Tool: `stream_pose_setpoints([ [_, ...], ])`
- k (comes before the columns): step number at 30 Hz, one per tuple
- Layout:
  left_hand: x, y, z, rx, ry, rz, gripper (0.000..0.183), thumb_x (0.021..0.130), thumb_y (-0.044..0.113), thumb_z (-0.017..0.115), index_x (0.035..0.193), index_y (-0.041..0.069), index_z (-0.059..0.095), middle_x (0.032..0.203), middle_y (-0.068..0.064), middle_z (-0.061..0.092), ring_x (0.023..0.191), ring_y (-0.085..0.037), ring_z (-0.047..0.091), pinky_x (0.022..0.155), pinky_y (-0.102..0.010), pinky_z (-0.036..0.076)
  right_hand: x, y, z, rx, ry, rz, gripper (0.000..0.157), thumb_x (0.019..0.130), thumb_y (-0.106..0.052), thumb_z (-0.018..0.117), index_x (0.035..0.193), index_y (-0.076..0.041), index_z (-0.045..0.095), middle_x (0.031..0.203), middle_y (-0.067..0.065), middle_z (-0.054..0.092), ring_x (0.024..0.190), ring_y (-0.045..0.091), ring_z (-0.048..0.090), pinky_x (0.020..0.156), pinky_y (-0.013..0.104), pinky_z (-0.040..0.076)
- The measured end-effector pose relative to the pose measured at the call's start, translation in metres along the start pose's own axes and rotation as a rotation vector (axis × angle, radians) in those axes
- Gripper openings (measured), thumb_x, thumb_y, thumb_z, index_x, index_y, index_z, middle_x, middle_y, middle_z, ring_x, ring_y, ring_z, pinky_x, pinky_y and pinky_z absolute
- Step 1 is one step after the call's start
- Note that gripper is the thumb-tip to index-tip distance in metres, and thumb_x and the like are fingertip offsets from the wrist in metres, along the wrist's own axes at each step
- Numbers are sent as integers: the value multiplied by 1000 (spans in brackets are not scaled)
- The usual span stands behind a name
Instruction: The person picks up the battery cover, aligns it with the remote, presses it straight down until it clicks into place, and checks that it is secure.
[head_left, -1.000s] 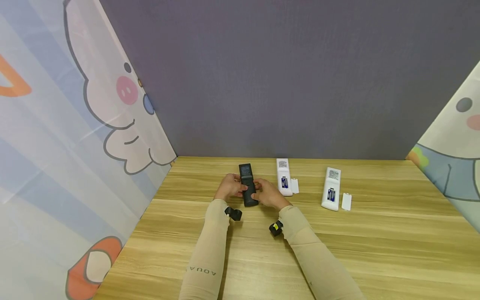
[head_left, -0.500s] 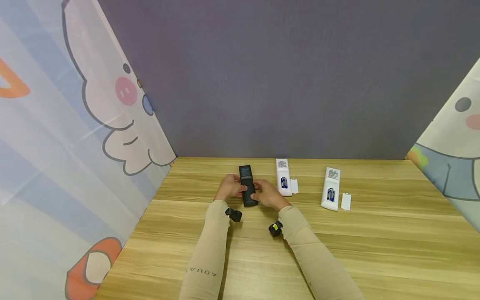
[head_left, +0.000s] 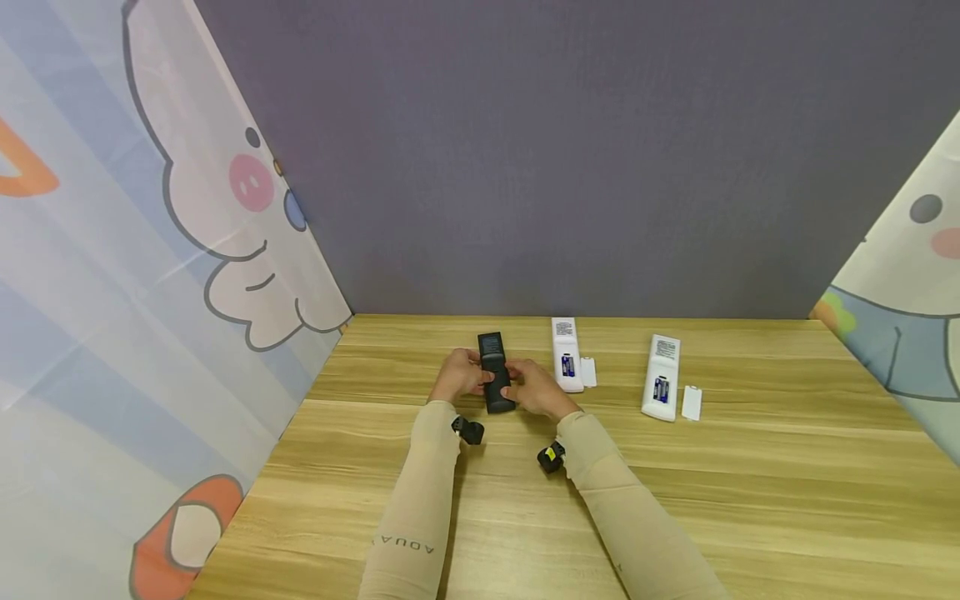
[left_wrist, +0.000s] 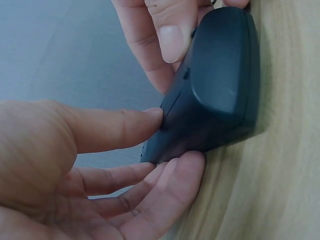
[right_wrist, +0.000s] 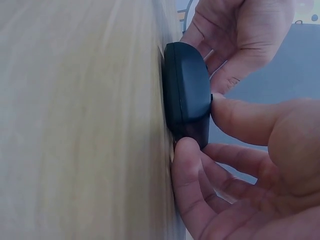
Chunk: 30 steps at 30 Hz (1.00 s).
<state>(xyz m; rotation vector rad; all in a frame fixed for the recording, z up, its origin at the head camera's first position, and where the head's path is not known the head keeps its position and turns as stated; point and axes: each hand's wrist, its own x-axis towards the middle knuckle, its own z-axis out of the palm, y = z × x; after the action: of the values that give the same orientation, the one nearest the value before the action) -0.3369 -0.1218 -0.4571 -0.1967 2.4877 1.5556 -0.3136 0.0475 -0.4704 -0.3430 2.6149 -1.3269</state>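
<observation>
A black remote control point(head_left: 496, 387) lies back side up on the wooden table, its label at the far end. My left hand point(head_left: 458, 376) grips its left side, thumb on the back face and fingers along the edge. From the right, my right hand point(head_left: 537, 389) holds it the same way, its thumb lower on the back. In the left wrist view the rounded near end of the remote control point(left_wrist: 217, 60) shows between both hands. The right wrist view shows that end of the remote control point(right_wrist: 187, 85) close against the table, with right fingertips at its lower side.
To the right lie two white remote controls, one nearer point(head_left: 567, 342) and one farther right point(head_left: 663, 367), both with uncovered compartments holding blue batteries. A white battery cover point(head_left: 589, 372) lies beside the first, another cover point(head_left: 692, 403) beside the second. A grey wall point(head_left: 585, 167) rises behind the table.
The black remote control has slid very slightly toward me at its far end. Both hands keep nearly the same hold, and the white remote controls stay put.
</observation>
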Motion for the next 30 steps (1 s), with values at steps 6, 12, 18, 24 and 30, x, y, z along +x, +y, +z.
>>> stream_pose_setpoints([
  [6, 0, 1, 1, 23, 8, -12, 50, 92, 2, 74, 138, -5, 56, 120, -23, 69, 89, -28, 75, 71, -32, 62, 1, 2, 0, -1, -3, -6, 54, 96, -8, 70, 146, 1, 52, 132, 21, 59, 122, 35, 58, 104, 47, 47],
  [12, -1, 1, 2, 29, 7, -1, 56, 91, 0, 74, 143, -4, 53, 122, -25, 68, 91, -30, 76, 71, -33, 63, 0, 3, -1, 1, -14, -21, 54, 97, -9, 69, 146, 2, 52, 132, 22, 58, 124, 37, 57, 107, 51, 45],
  [18, -3, 0, 1, 44, 11, 34, 65, 90, -1, 74, 150, 4, 48, 125, -25, 66, 94, -32, 75, 70, -35, 63, 0, 4, -1, -7, -28, -31, 54, 98, -11, 67, 148, 2, 50, 135, 22, 57, 126, 37, 57, 109, 51, 44],
  [24, -4, 0, 2, 66, 5, 40, 65, 91, 0, 73, 151, 6, 48, 128, -25, 65, 96, -32, 75, 71, -34, 63, -1, 3, 0, -58, -39, -49, 54, 100, -12, 65, 149, 3, 48, 135, 23, 56, 126, 38, 56, 110, 52, 43],
  [30, -5, 3, 2, 131, 4, 54, 64, 92, 2, 72, 152, 6, 47, 130, -25, 65, 91, -29, 75, 70, -32, 62, -5, 1, -1, -80, -48, -53, 54, 101, -14, 63, 149, 4, 47, 137, 23, 55, 130, 39, 55, 112, 53, 42],
])
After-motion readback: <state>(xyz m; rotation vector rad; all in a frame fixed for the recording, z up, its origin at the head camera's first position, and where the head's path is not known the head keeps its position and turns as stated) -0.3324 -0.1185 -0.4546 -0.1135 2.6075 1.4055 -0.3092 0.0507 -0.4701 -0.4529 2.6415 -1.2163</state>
